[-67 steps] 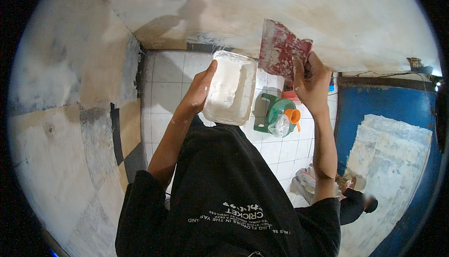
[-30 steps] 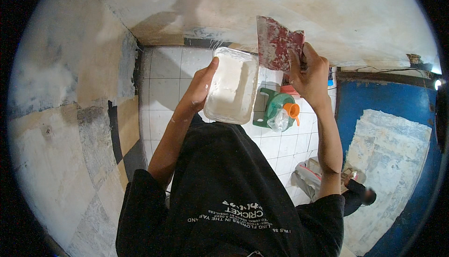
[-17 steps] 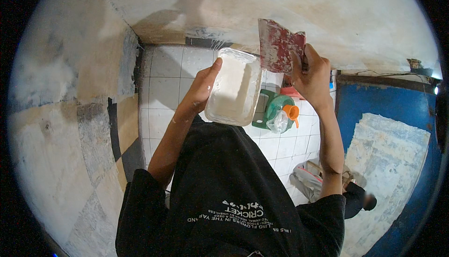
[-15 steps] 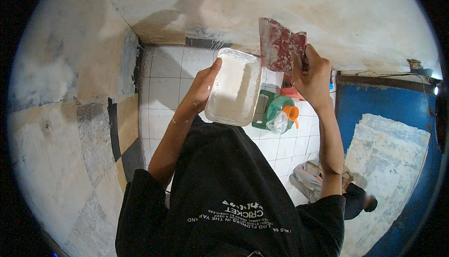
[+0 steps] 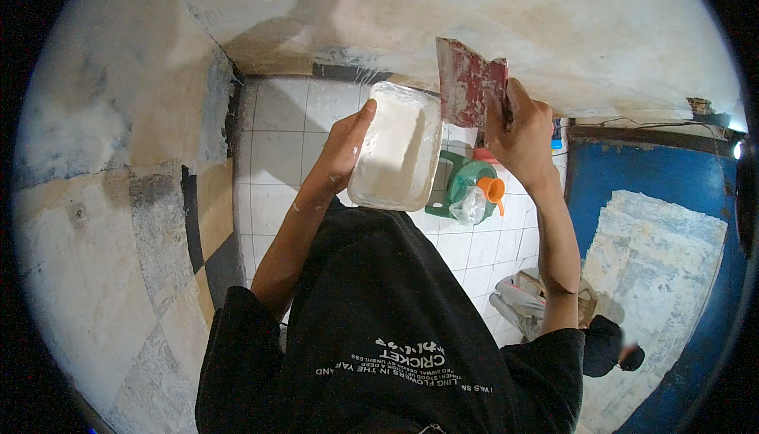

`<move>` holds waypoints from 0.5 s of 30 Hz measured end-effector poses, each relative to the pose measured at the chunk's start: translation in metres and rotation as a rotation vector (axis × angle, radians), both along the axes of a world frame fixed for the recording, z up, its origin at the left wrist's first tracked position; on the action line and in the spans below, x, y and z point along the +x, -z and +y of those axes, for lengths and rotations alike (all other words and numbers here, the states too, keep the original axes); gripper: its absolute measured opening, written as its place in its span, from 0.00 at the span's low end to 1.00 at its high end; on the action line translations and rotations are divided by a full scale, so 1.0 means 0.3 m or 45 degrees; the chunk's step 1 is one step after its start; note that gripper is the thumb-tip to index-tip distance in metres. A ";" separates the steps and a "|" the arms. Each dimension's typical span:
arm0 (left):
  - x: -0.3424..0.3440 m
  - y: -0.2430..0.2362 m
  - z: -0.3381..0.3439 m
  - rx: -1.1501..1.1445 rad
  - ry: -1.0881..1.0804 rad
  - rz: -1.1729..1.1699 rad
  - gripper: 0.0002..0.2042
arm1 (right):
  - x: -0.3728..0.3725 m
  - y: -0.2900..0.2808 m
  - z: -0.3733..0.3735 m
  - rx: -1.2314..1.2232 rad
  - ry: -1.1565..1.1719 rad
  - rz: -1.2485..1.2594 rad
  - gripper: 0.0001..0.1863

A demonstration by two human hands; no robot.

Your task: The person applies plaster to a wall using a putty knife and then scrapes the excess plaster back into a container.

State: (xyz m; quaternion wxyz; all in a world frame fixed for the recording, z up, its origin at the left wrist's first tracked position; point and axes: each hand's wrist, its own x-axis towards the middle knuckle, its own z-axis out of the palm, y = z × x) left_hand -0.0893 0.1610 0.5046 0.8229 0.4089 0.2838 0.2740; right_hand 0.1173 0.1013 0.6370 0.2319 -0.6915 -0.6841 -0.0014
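My left hand (image 5: 346, 143) grips the left side of a white rectangular tub (image 5: 395, 149), its thumb on the rim. Smooth white paste lies inside, and smears of it coat the tub's edges. To the upper right, my right hand (image 5: 518, 130) is closed on a wide, reddish putty knife (image 5: 468, 86) streaked with dried white paste. The blade hangs just beyond the tub's right rim, in front of the wall (image 5: 569, 31). Whether its edge touches the wall, I cannot tell.
Below on the white tiled floor (image 5: 277, 149) stand a green stool (image 5: 439, 206) and, on it, a green basin with an orange dipper (image 5: 492, 190) and a clear plastic bag (image 5: 470, 206). A seated person (image 5: 602, 347) is at lower right by the blue wall (image 5: 632, 165).
My right hand has shifted slightly left and turned the putty knife, so its blade shows narrower. The tub stays nearly still. The person at lower right has moved a little.
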 end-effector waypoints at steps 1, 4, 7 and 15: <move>0.002 0.003 0.001 -0.017 0.008 0.004 0.26 | 0.002 0.004 -0.005 -0.013 0.009 -0.003 0.07; 0.010 0.018 0.000 -0.112 -0.003 -0.003 0.26 | -0.003 0.010 -0.020 -0.055 0.049 0.018 0.07; 0.008 0.016 -0.004 -0.068 -0.024 -0.010 0.26 | -0.018 0.009 -0.031 -0.049 0.015 0.044 0.07; 0.018 0.022 -0.004 -0.327 -0.013 0.020 0.27 | -0.006 0.037 -0.080 -0.058 0.016 0.113 0.09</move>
